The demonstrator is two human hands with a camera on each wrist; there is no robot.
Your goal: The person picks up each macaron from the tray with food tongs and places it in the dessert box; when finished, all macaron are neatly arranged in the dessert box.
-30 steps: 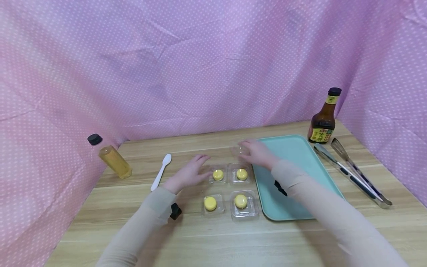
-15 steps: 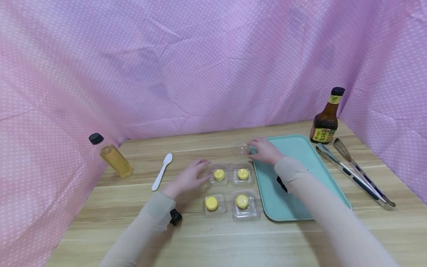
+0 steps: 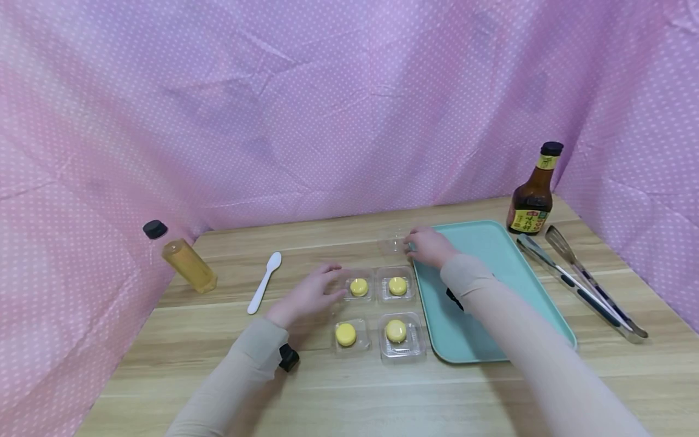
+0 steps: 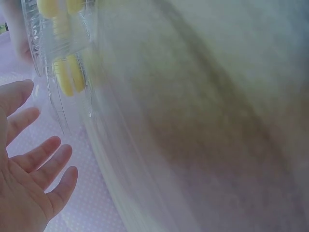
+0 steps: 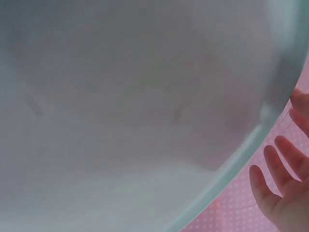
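My left hand (image 3: pixel 311 295), fingers spread and relaxed, hovers at the left side of a clear plastic box (image 3: pixel 352 296) with a yellow macaron (image 3: pixel 358 287) in it. In the left wrist view the fingers of my left hand (image 4: pixel 38 179) hold nothing. My right hand (image 3: pixel 431 247) is over the back left corner of the teal tray (image 3: pixel 486 303). Its fingertips are right at the side of another clear plastic box (image 3: pixel 392 241), which is faint against the wood. The right wrist view shows the loosely spread fingers of my right hand (image 5: pixel 285 183) beside the tray's rim.
More clear boxes with yellow macarons (image 3: pixel 395 331) stand in rows left of the tray. A white spoon (image 3: pixel 264 282) and a bottle of yellow liquid (image 3: pixel 189 264) are on the left. Right of the tray are a dark sauce bottle (image 3: pixel 531 200), tongs (image 3: pixel 573 285) and a slotted utensil (image 3: pixel 592 282).
My right hand has drawn slightly to the right, off the rear clear box and over the tray's corner. My left hand stays beside its box.
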